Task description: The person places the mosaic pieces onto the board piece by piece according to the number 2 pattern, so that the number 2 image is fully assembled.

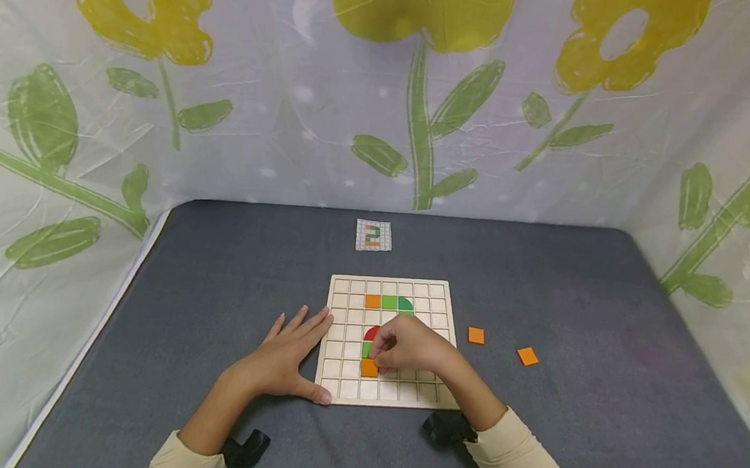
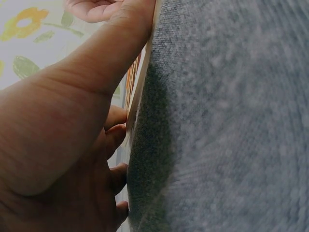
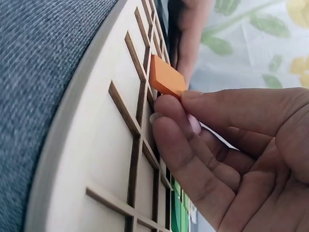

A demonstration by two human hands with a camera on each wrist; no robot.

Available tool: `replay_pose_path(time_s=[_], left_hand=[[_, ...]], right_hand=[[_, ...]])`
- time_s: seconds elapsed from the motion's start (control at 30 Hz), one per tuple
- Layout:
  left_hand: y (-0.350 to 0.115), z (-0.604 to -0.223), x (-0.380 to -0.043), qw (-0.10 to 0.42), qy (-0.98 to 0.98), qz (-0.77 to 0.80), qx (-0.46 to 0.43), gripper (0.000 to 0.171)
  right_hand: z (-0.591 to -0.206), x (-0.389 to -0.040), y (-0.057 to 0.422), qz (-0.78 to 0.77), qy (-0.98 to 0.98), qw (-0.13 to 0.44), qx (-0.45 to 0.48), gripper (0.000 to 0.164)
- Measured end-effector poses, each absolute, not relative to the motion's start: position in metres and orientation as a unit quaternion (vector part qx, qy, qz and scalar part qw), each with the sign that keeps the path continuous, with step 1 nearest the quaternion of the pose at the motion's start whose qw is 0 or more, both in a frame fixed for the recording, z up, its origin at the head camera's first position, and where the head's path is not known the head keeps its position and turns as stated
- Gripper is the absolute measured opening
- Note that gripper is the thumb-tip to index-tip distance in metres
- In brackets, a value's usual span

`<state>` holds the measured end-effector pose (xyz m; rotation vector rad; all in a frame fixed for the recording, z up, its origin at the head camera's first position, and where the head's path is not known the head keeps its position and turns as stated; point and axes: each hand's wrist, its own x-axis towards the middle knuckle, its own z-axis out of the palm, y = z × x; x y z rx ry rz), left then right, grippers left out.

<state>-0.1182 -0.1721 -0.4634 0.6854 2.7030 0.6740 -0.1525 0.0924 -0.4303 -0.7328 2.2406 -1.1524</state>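
A square wooden grid board (image 1: 346, 389) lies on the dark cloth, with coloured tiles in some cells. My right hand (image 1: 412, 345) is over its middle, thumb and fingers pinching an orange square tile (image 3: 165, 77) by one edge; the tile is tilted in a lower cell. Just above it are a green tile (image 1: 367, 350) and a red rounded tile (image 1: 371, 332), partly covered by the fingers. My left hand (image 1: 285, 357) lies spread at the board's left edge, thumb at the lower corner and fingertips touching the side.
Farther up the board sit an orange tile (image 1: 372, 301), a green square (image 1: 389, 302) and a green rounded tile (image 1: 405, 304). Two loose orange tiles (image 1: 476, 336) lie right of the board. A small pattern card (image 1: 373, 236) lies behind it. Flower-printed cloth walls (image 1: 275, 141) surround the table.
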Motion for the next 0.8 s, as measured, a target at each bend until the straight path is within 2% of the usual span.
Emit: replay_pose_path(time_s=[0.27, 0.47, 0.6, 0.8], left_hand=[[-0.171, -0.462, -0.117, 0.135, 0.935, 0.230, 0.234, 0.128], [-0.171, -0.462, -0.118, 0.135, 0.935, 0.230, 0.235, 0.129], [-0.171, -0.464, -0.118, 0.137, 0.934, 0.231, 0.234, 0.129], [-0.173, -0.466, -0.119, 0.140, 0.934, 0.234, 0.232, 0.129]], right_hand=[[-0.428, -0.153, 0.094, -0.383, 0.848, 0.222, -0.293, 0.014], [-0.418, -0.164, 0.119, -0.328, 0.878, 0.187, -0.295, 0.011], [-0.408, -0.171, 0.148, -0.259, 0.915, 0.175, -0.255, 0.009], [-0.398, -0.175, 0.182, -0.160, 0.957, 0.178, -0.162, 0.016]])
